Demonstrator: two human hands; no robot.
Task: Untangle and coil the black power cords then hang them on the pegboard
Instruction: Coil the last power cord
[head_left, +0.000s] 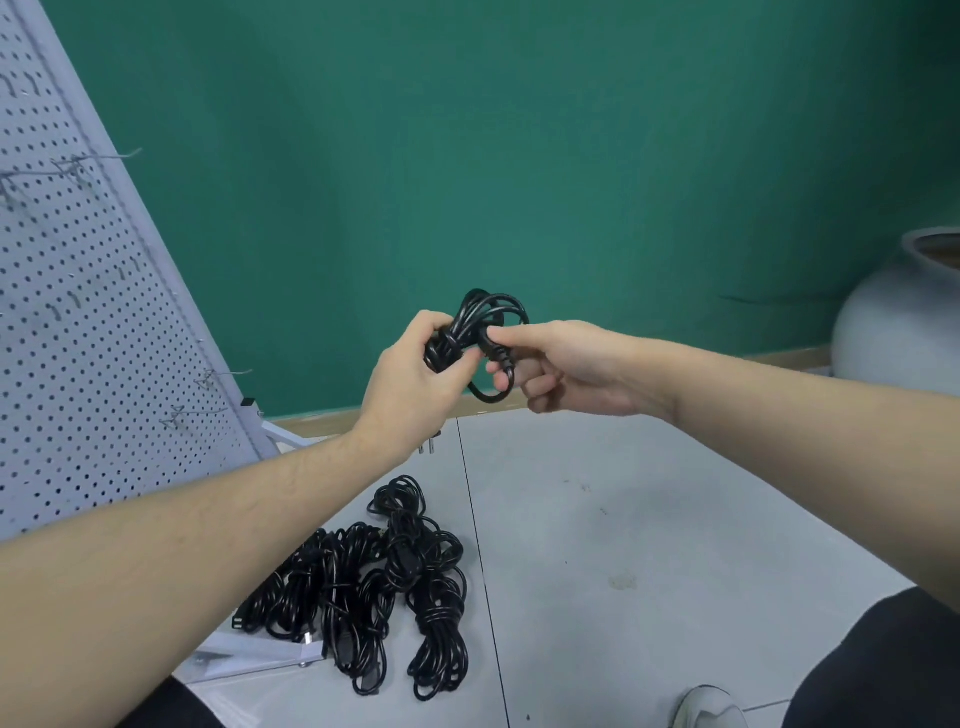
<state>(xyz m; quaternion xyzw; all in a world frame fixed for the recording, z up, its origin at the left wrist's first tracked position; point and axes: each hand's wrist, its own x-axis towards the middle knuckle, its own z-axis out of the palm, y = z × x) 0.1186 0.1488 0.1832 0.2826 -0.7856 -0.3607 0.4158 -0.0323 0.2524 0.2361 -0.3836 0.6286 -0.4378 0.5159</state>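
Black and glossy, the coiled power cord (480, 325) is held in the air before the green wall (519, 156). The left hand (415, 374) grips its wrapped middle; the right hand (550, 364) pinches its plug end.

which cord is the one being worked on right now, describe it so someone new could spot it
Start at the green wall and look to the middle of the view, where two bare hands meet in the air. The left hand grips a small coiled black cord while the right hand pinches its connector end. It alone is held up; the other black cords lie piled on the grey floor.
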